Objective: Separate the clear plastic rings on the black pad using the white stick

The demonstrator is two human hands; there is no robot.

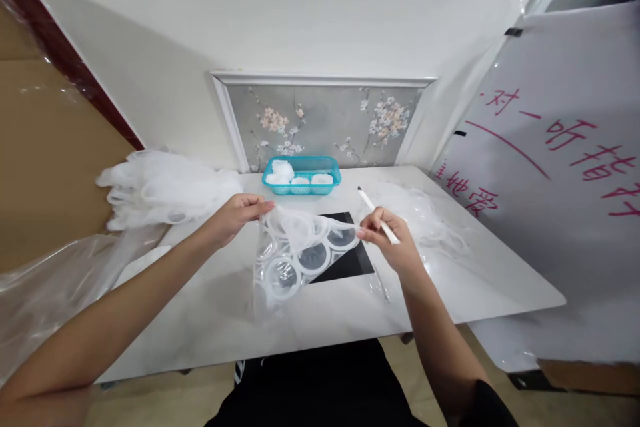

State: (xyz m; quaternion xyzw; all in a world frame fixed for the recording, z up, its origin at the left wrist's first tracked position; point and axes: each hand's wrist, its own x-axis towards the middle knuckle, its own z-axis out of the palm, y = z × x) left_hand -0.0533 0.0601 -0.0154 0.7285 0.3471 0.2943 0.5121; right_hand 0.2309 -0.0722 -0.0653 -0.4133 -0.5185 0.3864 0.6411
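Clear sheet (300,247) with white rings: spans between both hands, partly covering a black panel (353,265) on the tabletop (200,320). Sheet lies at 4 o'clock from the left hand (240,215), thumb and fingers pinching its upper edge; at 9 o'clock from the right hand (387,235), which pinches the sheet's corner and also holds a white pen-like tool (371,205), dark tip toward 11. Blue basket (315,163): sheet's 12 o'clock.

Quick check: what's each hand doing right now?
Left hand: closed, pinching the clear ringed sheet.
Right hand: closed, pinching that sheet's edge and holding a white pen-like tool.
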